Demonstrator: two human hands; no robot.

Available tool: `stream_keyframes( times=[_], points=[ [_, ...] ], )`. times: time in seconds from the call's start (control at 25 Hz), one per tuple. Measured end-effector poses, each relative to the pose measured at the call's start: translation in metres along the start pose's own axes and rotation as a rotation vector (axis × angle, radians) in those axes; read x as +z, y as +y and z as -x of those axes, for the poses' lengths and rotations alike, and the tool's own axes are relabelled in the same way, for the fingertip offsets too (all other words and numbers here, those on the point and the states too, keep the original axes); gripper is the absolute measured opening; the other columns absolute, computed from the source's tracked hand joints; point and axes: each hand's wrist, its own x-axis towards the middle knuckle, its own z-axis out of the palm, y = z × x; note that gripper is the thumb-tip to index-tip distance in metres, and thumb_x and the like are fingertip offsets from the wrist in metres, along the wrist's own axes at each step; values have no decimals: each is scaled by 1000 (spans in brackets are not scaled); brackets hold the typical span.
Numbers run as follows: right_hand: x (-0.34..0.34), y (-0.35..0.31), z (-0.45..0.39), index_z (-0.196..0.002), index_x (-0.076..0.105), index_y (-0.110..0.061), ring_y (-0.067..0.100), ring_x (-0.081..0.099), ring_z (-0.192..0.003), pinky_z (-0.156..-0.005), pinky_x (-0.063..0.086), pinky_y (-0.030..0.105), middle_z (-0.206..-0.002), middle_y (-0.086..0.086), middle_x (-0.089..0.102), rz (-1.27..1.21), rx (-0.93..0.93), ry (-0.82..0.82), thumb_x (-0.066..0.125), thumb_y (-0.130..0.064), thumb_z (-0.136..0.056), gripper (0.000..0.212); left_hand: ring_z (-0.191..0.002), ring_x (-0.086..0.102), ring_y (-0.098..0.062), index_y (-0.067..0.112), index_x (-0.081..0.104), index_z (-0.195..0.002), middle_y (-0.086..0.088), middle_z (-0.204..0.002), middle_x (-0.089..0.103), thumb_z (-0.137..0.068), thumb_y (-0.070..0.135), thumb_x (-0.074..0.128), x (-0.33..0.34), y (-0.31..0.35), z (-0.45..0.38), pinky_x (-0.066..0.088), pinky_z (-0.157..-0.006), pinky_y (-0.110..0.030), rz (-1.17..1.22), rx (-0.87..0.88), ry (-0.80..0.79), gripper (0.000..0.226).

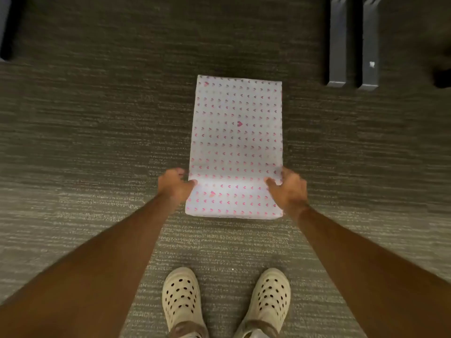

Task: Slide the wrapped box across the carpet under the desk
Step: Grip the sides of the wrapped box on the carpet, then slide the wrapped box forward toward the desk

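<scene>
A box wrapped in white paper with small pink hearts (236, 132) lies flat on the grey carpet (97, 132), its long side pointing away from me. My left hand (173, 185) grips its near left corner, thumb on the near top edge. My right hand (289, 187) holds the near right corner the same way. Both arms are stretched out in front of me. The far end of the box reaches into the darker shadow beneath the desk.
Two dark metal desk legs (352, 45) stand at the far right, and another dark leg (6, 28) at the far left. A dark object (443, 76) sits at the right edge. My two feet in beige perforated clogs (227, 303) stand behind the box.
</scene>
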Motion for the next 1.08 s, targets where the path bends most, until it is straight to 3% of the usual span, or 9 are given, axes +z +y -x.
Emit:
stream_keyframes(
  times=[0.2,0.32,0.44,0.56,0.76,1.08],
  points=[
    [-1,20,-33,-123,69,-13,25,71,-94,-88,60,39,-118,8,72,-179,173,16,71,-26,-89,36,-88,67,-20,5,69,-113,-11,-114,73,-81,8,75,9,-5,-21,55,-75,-28,183,-66,-13,33],
    [0,26,-44,-114,73,-11,18,71,-83,-82,59,30,-111,7,75,-276,227,57,76,-19,-85,30,-96,68,-22,5,68,-113,-11,-115,73,-80,5,75,9,-7,-29,55,-92,-37,275,-77,-31,34],
    [1,31,-53,-116,72,-7,22,71,-90,-81,59,34,-114,10,74,-377,268,11,76,-13,-85,32,-100,68,-24,5,68,-111,-11,-116,72,-78,4,76,9,-4,-37,54,-96,-43,310,-117,-63,34],
    [-3,33,-53,-114,72,-5,21,71,-87,-75,59,33,-110,9,74,-436,280,-16,74,-9,-85,29,-98,68,-25,7,69,-107,-11,-114,72,-78,2,76,8,-2,-36,55,-95,-44,329,-136,-80,30],
    [-28,29,-40,-97,74,-12,5,70,-67,-48,53,15,-85,-6,73,-495,262,-63,73,-3,-85,16,-88,70,-21,14,69,-90,-10,-105,74,-78,-1,74,-4,14,-13,59,-82,-38,343,-114,-78,20],
    [-80,-4,-29,-94,74,-10,15,71,-81,-58,57,24,-96,5,76,-475,243,-111,72,-5,-85,10,-87,70,-20,14,69,-85,-8,-98,75,-77,4,78,-26,59,17,58,-81,-36,341,-86,-78,16]
  ],
)
